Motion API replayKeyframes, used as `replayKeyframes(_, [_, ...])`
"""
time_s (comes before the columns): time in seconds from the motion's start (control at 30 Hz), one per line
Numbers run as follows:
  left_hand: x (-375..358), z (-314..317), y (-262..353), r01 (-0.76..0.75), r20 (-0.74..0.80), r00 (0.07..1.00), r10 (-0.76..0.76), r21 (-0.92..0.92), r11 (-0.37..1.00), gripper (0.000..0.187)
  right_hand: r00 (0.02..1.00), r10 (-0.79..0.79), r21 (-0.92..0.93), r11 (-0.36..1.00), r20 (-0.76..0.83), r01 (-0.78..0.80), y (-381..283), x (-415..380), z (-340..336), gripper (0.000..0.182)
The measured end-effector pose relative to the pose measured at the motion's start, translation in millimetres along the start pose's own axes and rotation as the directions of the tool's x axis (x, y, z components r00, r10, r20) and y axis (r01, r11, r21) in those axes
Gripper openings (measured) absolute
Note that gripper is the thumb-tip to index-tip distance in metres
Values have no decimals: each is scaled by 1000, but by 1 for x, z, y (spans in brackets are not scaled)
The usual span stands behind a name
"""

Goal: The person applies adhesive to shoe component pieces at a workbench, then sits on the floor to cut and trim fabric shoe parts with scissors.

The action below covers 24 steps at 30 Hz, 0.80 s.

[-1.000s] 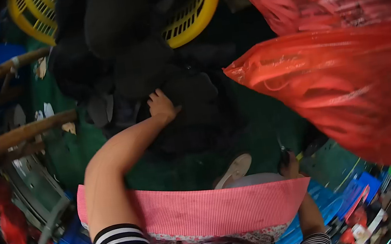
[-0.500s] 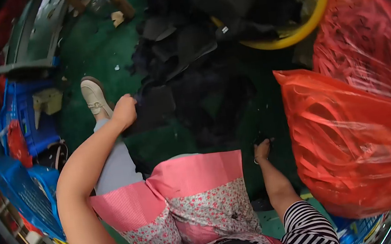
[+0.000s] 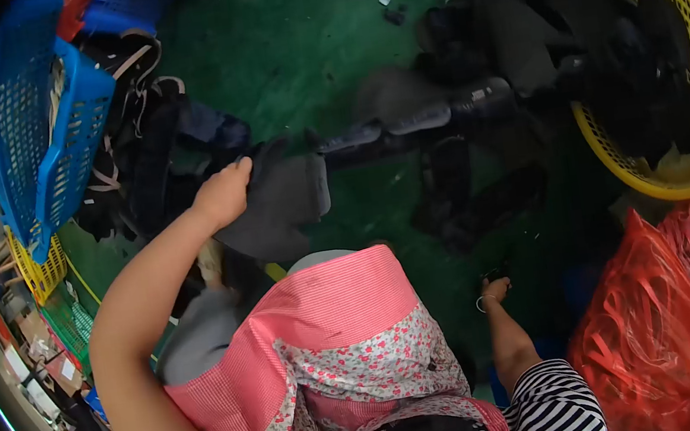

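My left hand (image 3: 225, 195) is closed on the edge of a dark grey fabric piece (image 3: 279, 211), which hangs over the green floor. From it a string of similar dark pieces (image 3: 420, 121) runs right toward a heap of dark cloth pieces (image 3: 542, 24) at the yellow basket (image 3: 668, 188). Low on the right, my right hand (image 3: 495, 290) has its fingers curled by a small dark thing at their tips; I cannot tell what it is. Loose dark cloth strips (image 3: 483, 206) lie on the floor between the hands.
A blue plastic crate (image 3: 76, 155) stands at the left, beside black items with pale straps (image 3: 130, 69). Red plastic bags (image 3: 654, 314) with strips inside sit at the lower right. A pink floral apron (image 3: 343, 329) covers my lap.
The view has swung left and down, bringing the blue crate up on the left. My left hand has drawn the dark fabric leftward, and the linked pieces now stretch out in a line.
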<state>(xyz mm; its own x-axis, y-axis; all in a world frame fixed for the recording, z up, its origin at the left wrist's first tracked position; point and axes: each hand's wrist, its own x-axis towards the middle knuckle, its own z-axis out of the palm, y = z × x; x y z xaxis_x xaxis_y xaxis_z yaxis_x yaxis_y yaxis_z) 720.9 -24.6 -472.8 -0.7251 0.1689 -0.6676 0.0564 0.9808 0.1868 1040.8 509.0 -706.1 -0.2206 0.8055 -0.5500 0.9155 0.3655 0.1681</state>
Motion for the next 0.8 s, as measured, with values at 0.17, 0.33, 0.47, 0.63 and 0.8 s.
replayKeyframes(0.17, [33, 77, 0, -73, -237, 970, 48, -99, 992, 59, 975, -94, -125, 990, -199, 70, 13, 8, 9, 54])
replayKeyframes(0.33, [15, 164, 25, -333, -116, 935, 335, 32, 942, 87, 990, 110, 708, 706, -83, -20, 29, 12, 3, 42])
replayKeyframes(0.47, [-21, 255, -56, -455, 217, 889, 403, 322, 830, 63, 924, -223, 783, 491, -310, 381, -86, -94, -31, 25])
replayKeyframes(0.63, [-41, 259, -149, -411, 11, 888, 459, 466, 784, 23, 418, -886, 384, 321, -201, 866, -204, -152, -34, 31])
replayKeyframes(0.8, [-88, 243, -287, 237, -69, 959, -273, 725, 647, 33, 426, -881, 186, 392, -205, 901, -267, -137, -12, 34])
